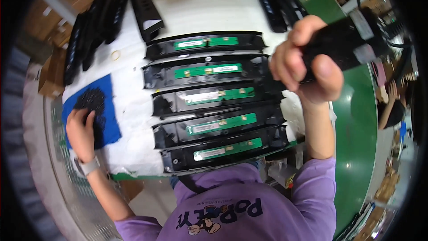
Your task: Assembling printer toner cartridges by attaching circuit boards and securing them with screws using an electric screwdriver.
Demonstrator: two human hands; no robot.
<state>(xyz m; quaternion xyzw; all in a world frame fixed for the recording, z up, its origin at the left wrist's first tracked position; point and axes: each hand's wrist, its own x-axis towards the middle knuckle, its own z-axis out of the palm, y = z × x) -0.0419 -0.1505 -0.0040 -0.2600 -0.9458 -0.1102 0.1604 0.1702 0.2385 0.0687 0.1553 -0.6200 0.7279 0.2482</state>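
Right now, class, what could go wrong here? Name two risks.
The left hand is at the small black pieces on the blue mat, so some might scatter. The right hand grips a black tool near the right ends of the black panels; a slip might damage their green circuit boards.

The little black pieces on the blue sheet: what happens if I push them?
The black pieces would probably spread apart, since they seem loosely heaped on the blue sheet. Each one is likely light, being tiny beside the left hand. Picking up just one might be fiddly, because they're crowded together.
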